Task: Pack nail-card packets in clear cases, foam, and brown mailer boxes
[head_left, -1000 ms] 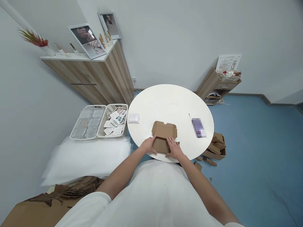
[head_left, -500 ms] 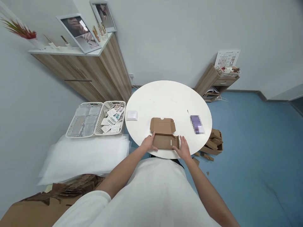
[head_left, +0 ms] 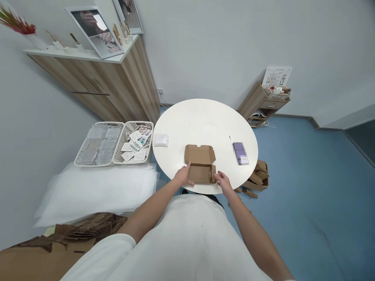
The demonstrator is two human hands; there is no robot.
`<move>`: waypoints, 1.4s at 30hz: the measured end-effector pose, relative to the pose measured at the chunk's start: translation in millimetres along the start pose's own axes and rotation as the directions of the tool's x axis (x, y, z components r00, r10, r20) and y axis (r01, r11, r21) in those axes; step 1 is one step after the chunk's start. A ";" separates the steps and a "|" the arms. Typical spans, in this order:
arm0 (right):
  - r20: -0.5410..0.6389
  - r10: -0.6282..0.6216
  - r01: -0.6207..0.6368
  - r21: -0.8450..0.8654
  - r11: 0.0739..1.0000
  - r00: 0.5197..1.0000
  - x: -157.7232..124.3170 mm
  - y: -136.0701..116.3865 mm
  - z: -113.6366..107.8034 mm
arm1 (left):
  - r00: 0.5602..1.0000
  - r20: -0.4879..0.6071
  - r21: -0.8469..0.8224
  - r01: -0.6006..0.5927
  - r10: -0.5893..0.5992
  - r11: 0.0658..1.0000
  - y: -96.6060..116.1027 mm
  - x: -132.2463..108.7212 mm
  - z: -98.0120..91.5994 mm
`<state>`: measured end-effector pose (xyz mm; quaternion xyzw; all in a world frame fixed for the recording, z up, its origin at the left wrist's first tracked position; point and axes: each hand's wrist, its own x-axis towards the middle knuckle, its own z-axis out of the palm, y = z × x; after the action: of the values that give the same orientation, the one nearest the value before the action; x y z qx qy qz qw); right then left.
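A brown cardboard mailer box [head_left: 199, 173] lies on the white round table [head_left: 202, 121] near its front edge. Its lid [head_left: 199, 154] is folded back, away from me, and the inside of the base shows. My left hand [head_left: 183, 175] grips the left end of the base, thumb at the back corner and fingers at the front. At the other end, my right hand [head_left: 223, 181] has its fingers curled against the upright right end wall [head_left: 213, 173].
A small white stack [head_left: 161, 140] lies at the table's left, a blurred purple pack [head_left: 240, 153] at its right. Baskets of cards [head_left: 136, 142] and clear cases [head_left: 101, 144] stand left, behind white sheets [head_left: 99, 195]. A carton of cardboard pieces [head_left: 258, 177] sits on the floor.
The right end of the box has been folded up and inward, where it stuck out flatter before. My right hand has moved in with it; my left hand keeps its hold.
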<state>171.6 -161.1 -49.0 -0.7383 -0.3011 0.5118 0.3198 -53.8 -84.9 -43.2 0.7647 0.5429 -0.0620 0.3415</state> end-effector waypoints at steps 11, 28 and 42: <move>-0.041 -0.082 0.040 -0.603 0.797 0.996 6.4 -13.7 16.6 | 1.000 0.001 -0.037 0.009 -0.009 0.999 4.0 -10.1 3.3; -0.091 -0.064 -0.030 -0.777 0.629 0.994 0.0 -5.1 23.2 | 1.000 -0.023 -0.161 -0.006 0.002 0.987 2.2 -17.2 16.1; 0.088 0.081 -0.075 -0.067 0.995 0.993 -20.1 0.5 -2.8 | 0.959 -0.115 -0.576 0.147 -0.258 0.804 3.2 -44.1 42.8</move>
<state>168.4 -177.4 -37.3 -0.7354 -0.3024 0.5470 0.2617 -56.9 -145.5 -53.8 0.5700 0.6456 0.1364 0.4896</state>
